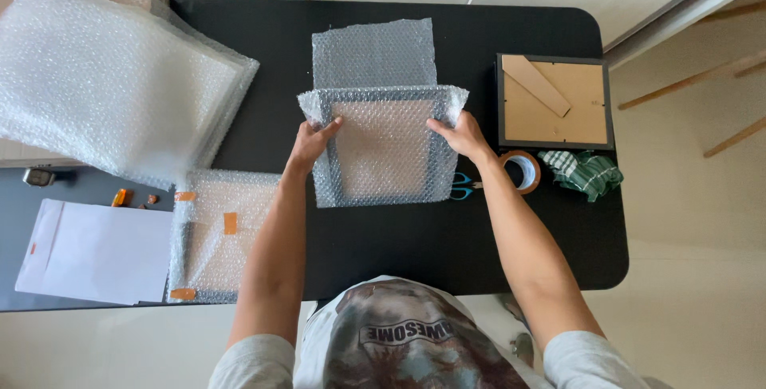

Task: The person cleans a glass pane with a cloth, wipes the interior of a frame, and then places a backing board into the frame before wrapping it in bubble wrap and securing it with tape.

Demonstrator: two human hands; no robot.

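A picture frame wrapped in bubble wrap lies back side up in the middle of the black table. My left hand presses on its upper left part and my right hand presses on its upper right part, holding the folded wrap down. A loose flap of bubble wrap extends from the frame toward the far edge of the table.
A thick stack of bubble wrap sheets fills the left. A wrapped, taped frame and white paper lie at front left. At right are a bare frame back, a tape roll, scissors, a green checked cloth.
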